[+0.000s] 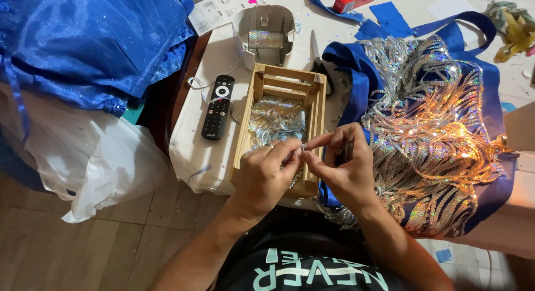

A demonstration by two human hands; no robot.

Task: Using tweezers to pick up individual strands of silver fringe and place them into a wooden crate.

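Both hands met above the near end of the wooden crate (pixel 312 101), fingertip to fingertip, with a tiny silvery piece (pixel 304 148) caught between them — too small to say whether it was a bead, a sequin or the end of a strand. The left hand (pixel 266 176) came in from the left, its thumb and forefinger pressed together on the piece and the other fingers curled loosely beneath. The right hand (pixel 343 168) came in from the right, thumb and forefinger likewise closed toward the same spot, while its remaining fingers were folded around something thin and dark that I could not identify. The piece therefore lay directly between the two pinches, no nearer one hand than the other, and the line joining the fingertips ran roughly left to right across the crate's length. Just below it, inside the crate, lay a heap of holographic sequin trim (pixel 276 121). Immediately right of the right hand, touching the wrist, spread the blue garment with silver sequin fringe (pixel 429 129). A black remote control (pixel 218 107) lay beside the crate on the left, well apart from the fingers, and a small card stand holding a roll of glittery ribbon (pixel 265 39) stood beyond the crate's far end.
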